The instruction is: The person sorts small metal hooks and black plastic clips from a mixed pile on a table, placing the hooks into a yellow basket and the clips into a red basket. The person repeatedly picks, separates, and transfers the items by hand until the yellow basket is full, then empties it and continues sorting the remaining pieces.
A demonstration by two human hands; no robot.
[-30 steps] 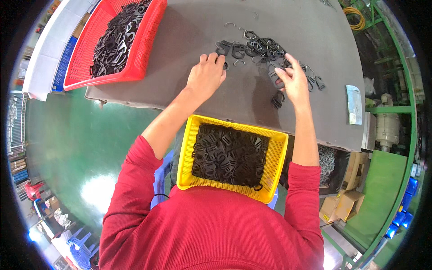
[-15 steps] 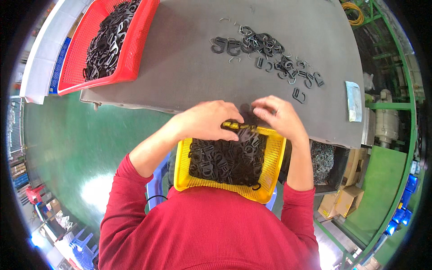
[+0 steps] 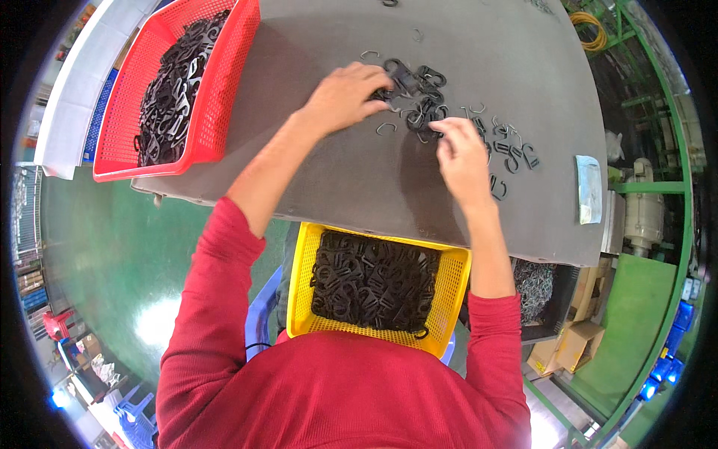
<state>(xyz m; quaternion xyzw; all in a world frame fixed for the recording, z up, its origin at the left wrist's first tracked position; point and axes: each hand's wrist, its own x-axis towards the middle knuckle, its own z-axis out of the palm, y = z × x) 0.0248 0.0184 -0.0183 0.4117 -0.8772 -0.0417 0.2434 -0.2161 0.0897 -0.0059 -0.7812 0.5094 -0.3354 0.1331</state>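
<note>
A loose pile of black plastic hooks [image 3: 426, 108] lies on the grey table [image 3: 336, 168], with thin silvery wire hooks [image 3: 386, 129] scattered around it. My left hand [image 3: 345, 99] is at the pile's left side, thumb and fingers apart around some black hooks. On the near side of the pile, my right hand [image 3: 462, 157] has its fingertips touching a black hook, with a gap between thumb and forefinger. A yellow plastic basket [image 3: 301, 288] filled with black hooks rests between my forearms, against my body.
A red plastic basket [image 3: 206, 131] heaped with black hooks stands at the table's left edge. A pale blue packet [image 3: 588, 188] lies at the right edge. Below it are a dark crate of wire pieces [image 3: 535, 288] and an open cardboard box [image 3: 580, 346]. Green frames line the right side.
Both hands have moved forward from above the yellow basket to the pile on the table. The black pieces at the basket's far rim are no longer between them.
</note>
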